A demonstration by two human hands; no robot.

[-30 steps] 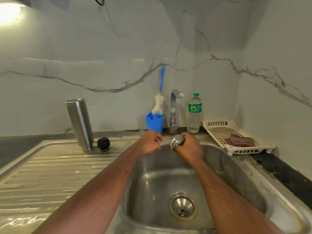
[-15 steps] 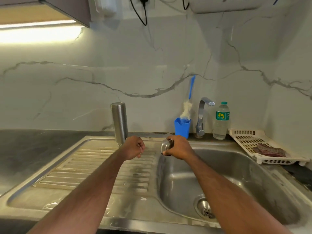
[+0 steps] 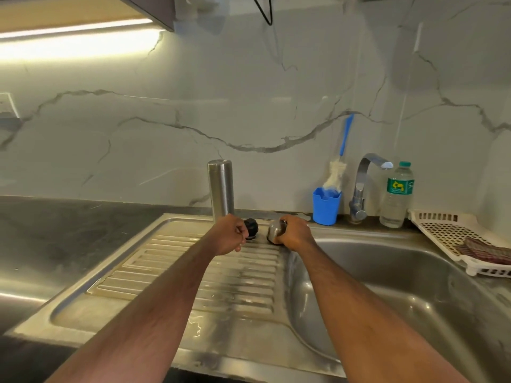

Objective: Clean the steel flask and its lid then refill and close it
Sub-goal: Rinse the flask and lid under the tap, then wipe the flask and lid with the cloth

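The steel flask [image 3: 220, 186] stands upside down at the back of the ribbed drainboard [image 3: 199, 275]. Just right of it lies a black inner stopper [image 3: 251, 228]. My right hand [image 3: 294, 233] grips the shiny steel lid cup [image 3: 274, 230] and holds it low over the drainboard's back right corner, next to the stopper. My left hand [image 3: 228, 237] hovers in front of the flask's base with its fingers curled and holding nothing I can see; it hides the flask's lower end.
The sink basin [image 3: 401, 288] lies to the right. Behind it stand a blue cup [image 3: 326, 205] with a bottle brush [image 3: 341, 158], the tap [image 3: 365, 183] and a plastic water bottle [image 3: 396, 194]. A white drying rack [image 3: 442, 230] holding a cloth [image 3: 486, 250] sits at far right.
My right hand has carried the steel lid cup from over the basin leftward to the drainboard beside the black stopper. My left hand moved left with it. My view swung left and up.
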